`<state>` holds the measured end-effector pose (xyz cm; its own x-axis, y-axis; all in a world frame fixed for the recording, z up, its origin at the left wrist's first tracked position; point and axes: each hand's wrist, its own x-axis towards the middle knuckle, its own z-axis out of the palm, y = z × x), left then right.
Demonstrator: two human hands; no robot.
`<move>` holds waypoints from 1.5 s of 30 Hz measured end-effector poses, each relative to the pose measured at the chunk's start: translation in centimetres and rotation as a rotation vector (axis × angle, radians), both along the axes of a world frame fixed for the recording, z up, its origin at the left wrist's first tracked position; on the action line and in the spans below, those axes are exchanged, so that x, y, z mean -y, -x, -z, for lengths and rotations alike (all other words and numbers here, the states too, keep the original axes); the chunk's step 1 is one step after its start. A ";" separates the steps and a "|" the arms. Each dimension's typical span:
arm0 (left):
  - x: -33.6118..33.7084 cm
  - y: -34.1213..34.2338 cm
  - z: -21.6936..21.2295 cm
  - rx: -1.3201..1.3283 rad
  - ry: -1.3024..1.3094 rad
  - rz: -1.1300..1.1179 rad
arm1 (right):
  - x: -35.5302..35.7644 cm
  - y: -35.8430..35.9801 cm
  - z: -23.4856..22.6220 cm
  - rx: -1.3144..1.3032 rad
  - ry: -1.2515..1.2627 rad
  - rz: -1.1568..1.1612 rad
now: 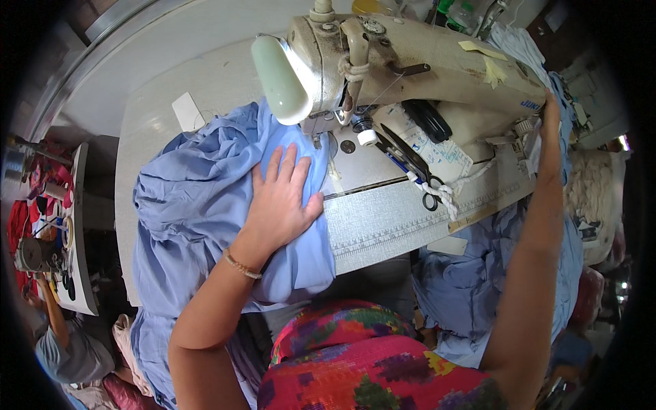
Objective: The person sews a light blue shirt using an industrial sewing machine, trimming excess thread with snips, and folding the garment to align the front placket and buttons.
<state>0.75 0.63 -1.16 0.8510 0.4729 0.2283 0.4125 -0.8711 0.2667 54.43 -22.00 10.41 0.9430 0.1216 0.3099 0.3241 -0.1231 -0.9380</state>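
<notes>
1 pale table (369, 229) is the largest thing, w/ a ruler scale printed along its front part; on it stands 1 cream sewing machine (444, 65), its arm going from the centre to upper R; 2 heaps of blue cloth are seen: the bigger, blue garment cloth (188, 181), lies on the L part of the table, its edge near the needle area, & hangs over the front; the other, lower cloth heap (465, 280), is below the table at R; 1 pale green lamp (279, 78) is lit beside the machine head; of 2 hands, the left hand (281, 195) lies palm down on the bigger cloth, fingers a bit spread, thumb apart, pressing and not grasping; the right hand (551, 119) is at the far R end of the machine, its fingers partly hidden, so I cannot tell its grip; 1 printed paper sheet (451, 157) lies under the machine arm, w/ 1 pair of dark scissors (412, 156) just beside; 2 white cards: 1 upper L (187, 111), 1 near the front edge (447, 246); 1 beaded bracelet (240, 265) is on the L wrist.
</notes>
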 end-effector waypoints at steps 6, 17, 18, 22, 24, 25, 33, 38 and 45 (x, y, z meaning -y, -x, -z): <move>2.3 6.1 -1.1 -0.091 0.153 0.003 | 1.9 -1.3 -2.3 0.528 0.367 0.133; 0.6 6.1 -1.2 0.206 0.273 0.006 | -7.5 32.5 9.2 0.758 0.936 -0.674; 0.5 5.7 -1.6 0.286 0.266 0.008 | -7.6 32.3 9.2 0.747 0.976 -0.648; -0.8 4.8 -1.8 0.334 0.395 -0.056 | -7.9 31.8 9.2 0.712 0.974 -0.628; -1.6 3.6 -1.8 0.386 0.520 -0.052 | -7.7 31.3 9.6 0.667 0.912 -0.625; -2.0 2.8 -1.9 0.411 0.584 -0.048 | -7.5 31.2 9.4 0.618 0.916 -0.639; -1.6 -1.7 -1.0 0.141 0.444 0.024 | -8.4 33.4 8.1 0.339 0.664 -0.994; -3.8 -2.5 0.0 0.156 0.833 0.041 | -10.6 34.9 7.6 -0.142 0.615 -1.240; -4.8 -2.5 -0.2 0.259 1.184 0.091 | -14.5 34.3 9.0 -0.208 0.914 -1.399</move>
